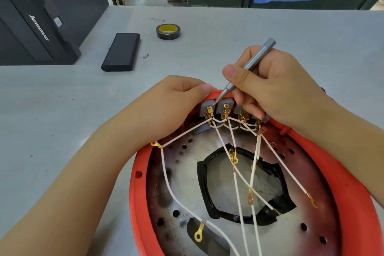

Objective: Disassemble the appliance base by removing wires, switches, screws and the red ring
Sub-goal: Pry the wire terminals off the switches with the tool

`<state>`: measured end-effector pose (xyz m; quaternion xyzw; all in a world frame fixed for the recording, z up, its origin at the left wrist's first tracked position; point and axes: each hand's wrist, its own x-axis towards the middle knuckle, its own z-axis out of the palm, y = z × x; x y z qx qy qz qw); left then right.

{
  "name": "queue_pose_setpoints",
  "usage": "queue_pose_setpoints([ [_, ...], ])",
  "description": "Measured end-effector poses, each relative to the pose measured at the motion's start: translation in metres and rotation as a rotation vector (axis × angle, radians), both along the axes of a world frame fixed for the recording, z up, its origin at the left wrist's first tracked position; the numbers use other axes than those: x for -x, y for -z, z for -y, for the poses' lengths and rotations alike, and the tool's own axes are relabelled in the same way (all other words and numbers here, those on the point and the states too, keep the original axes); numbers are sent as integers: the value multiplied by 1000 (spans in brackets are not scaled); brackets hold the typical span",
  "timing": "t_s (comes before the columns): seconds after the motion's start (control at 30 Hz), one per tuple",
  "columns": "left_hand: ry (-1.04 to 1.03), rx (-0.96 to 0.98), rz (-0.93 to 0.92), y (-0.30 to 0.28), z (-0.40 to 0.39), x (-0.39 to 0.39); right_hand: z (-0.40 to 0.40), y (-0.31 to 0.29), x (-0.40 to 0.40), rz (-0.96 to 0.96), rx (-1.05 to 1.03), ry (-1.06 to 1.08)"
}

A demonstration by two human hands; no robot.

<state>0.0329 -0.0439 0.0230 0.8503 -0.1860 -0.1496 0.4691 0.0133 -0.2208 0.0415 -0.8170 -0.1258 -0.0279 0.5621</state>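
The base [259,235] lay upside down on the grey table [62,110], close to the person, its red ring [137,183] running round a scorched metal plate [182,185] pierced with small holes and cut by a large opening edged in black. At the far rim stood a row of grey switches [223,105], their gold terminals facing the person. White wires [239,193] fanned from these terminals across the plate, several ending in loose gold ring lugs. The left hand [176,106] gripped the far rim beside the leftmost switch, its thumb lying on top of the ring and its fingers curled over the outer edge. The right hand [276,87] pinched a slim grey screwdriver [247,66] between thumb and fingers like a pen, the handle tilted up and away to the right. The tip sat at the top of the leftmost switch, in the gap between it and the next one. Whether the tip touched metal could not be told. Further off on the table lay a black case [121,52], a small loose bit [146,55] just beside it, and a roll of dark tape [168,31] with a yellow core. A black Lenovo box [37,18] stood at the far left.
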Motion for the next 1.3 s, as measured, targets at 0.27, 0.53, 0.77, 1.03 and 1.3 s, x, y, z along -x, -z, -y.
queue_pose_setpoints([
  [0.27, -14, -31, 23, -2, 1, 1, -1, -2, 3, 50, 46, 13],
  [0.53, -28, -33, 31, -3, 2, 2, 0, -3, 0, 19, 74, -5],
  [0.77, -43, -26, 12, -4, 2, 3, 0, -15, -19, -187, 206, -63],
  [1.03, -46, -40, 16, -4, 2, 3, -4, -25, -31, -359, 283, -79],
  [1.3, -49, -53, 15, -7, 3, 6, -2, -27, -34, -407, 310, -125],
])
